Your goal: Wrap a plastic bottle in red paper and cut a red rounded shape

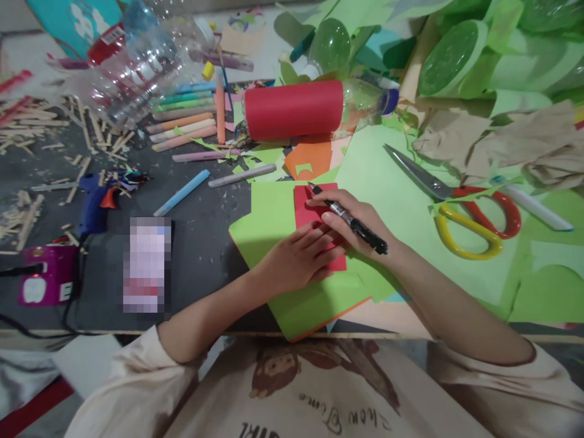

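My right hand (pixel 353 222) grips a black pen (pixel 351 220), its tip resting at the top edge of a small red paper piece (pixel 305 210). My left hand (pixel 298 258) lies flat with fingers stretched over the lower part of that red piece, pressing it down. The red piece rests on a green paper pad (pixel 269 222) lying on the dark table. Red and yellow handled scissors (pixel 460 204) lie to the right on a big green sheet (pixel 387 182).
A plastic bottle wrapped in red paper (pixel 301 109) lies behind the pad. Coloured chalk sticks (pixel 182 125), a blue glue gun (pixel 93 204), wooden sticks (pixel 27 121), a clear bottle (pixel 137 61) and a blurred phone (pixel 146 264) fill the left. Green paper scraps (pixel 479 55) pile at the back right.
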`<state>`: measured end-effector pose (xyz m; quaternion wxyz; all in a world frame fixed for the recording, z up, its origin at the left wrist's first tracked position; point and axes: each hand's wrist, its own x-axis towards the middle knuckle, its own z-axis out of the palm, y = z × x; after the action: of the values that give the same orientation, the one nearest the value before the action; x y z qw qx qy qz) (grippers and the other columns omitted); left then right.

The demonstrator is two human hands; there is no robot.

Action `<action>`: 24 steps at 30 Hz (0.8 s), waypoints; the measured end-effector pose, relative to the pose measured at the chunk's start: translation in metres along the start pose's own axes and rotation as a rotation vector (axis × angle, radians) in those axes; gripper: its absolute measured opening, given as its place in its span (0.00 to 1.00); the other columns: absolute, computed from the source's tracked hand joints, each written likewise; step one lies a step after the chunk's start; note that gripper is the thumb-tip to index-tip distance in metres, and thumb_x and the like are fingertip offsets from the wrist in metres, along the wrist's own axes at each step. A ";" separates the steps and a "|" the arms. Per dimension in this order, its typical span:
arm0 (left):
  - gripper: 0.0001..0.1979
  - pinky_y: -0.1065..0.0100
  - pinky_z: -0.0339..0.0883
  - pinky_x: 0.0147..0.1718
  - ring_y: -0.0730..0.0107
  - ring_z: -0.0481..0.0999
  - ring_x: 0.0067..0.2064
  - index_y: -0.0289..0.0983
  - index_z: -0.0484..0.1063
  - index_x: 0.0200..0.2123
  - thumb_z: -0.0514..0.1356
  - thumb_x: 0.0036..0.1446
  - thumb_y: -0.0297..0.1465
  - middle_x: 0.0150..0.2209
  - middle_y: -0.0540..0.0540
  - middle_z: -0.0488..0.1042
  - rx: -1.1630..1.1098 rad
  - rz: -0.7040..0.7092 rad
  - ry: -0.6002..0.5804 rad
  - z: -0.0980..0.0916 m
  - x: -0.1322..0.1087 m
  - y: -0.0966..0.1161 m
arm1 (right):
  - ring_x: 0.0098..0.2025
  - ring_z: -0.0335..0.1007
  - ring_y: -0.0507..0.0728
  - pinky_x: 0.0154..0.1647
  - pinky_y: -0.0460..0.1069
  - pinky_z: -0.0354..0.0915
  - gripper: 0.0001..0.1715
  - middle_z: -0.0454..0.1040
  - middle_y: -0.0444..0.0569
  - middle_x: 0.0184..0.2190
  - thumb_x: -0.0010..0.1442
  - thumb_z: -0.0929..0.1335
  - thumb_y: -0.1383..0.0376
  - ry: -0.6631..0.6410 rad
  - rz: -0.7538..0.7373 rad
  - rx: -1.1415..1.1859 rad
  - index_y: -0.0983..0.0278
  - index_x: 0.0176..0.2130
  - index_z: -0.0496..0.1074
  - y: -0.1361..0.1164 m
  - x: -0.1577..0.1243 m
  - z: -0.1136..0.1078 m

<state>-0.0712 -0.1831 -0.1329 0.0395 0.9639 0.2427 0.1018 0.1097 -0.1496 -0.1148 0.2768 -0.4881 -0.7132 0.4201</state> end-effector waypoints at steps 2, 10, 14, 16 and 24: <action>0.18 0.60 0.57 0.60 0.63 0.70 0.57 0.37 0.65 0.56 0.47 0.67 0.37 0.50 0.43 0.75 -0.008 -0.005 -0.014 -0.001 0.000 0.000 | 0.51 0.74 0.62 0.56 0.59 0.67 0.15 0.78 0.48 0.46 0.63 0.62 0.54 -0.025 -0.041 -0.071 0.56 0.46 0.70 0.001 0.002 0.001; 0.15 0.60 0.59 0.58 0.61 0.70 0.56 0.38 0.68 0.51 0.49 0.66 0.36 0.53 0.41 0.73 -0.028 -0.012 -0.051 0.002 -0.002 0.000 | 0.60 0.66 0.67 0.60 0.63 0.63 0.18 0.77 0.47 0.51 0.61 0.65 0.54 -0.142 -0.079 -0.193 0.53 0.50 0.70 0.008 0.007 0.004; 0.15 0.60 0.58 0.59 0.62 0.70 0.56 0.38 0.68 0.51 0.50 0.66 0.36 0.53 0.42 0.74 -0.034 -0.010 -0.044 0.002 -0.003 0.000 | 0.56 0.70 0.65 0.61 0.61 0.61 0.17 0.78 0.46 0.49 0.62 0.64 0.55 -0.143 -0.110 -0.221 0.54 0.50 0.70 0.009 0.007 0.006; 0.14 0.61 0.58 0.59 0.62 0.71 0.56 0.38 0.68 0.50 0.50 0.66 0.36 0.52 0.42 0.74 -0.036 -0.010 -0.022 0.002 -0.003 0.000 | 0.56 0.71 0.65 0.62 0.61 0.61 0.17 0.77 0.46 0.50 0.62 0.64 0.54 -0.135 -0.130 -0.224 0.54 0.50 0.70 0.011 0.007 0.007; 0.15 0.59 0.58 0.59 0.61 0.69 0.57 0.37 0.68 0.51 0.50 0.66 0.36 0.52 0.40 0.74 -0.055 -0.015 -0.044 0.003 -0.003 0.001 | 0.57 0.69 0.65 0.63 0.62 0.59 0.17 0.76 0.46 0.51 0.63 0.63 0.55 -0.152 -0.134 -0.220 0.55 0.50 0.69 0.013 0.008 0.007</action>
<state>-0.0726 -0.1855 -0.1358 0.0723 0.9626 0.2461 0.0871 0.1074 -0.1423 -0.1292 0.1944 -0.4335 -0.8048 0.3558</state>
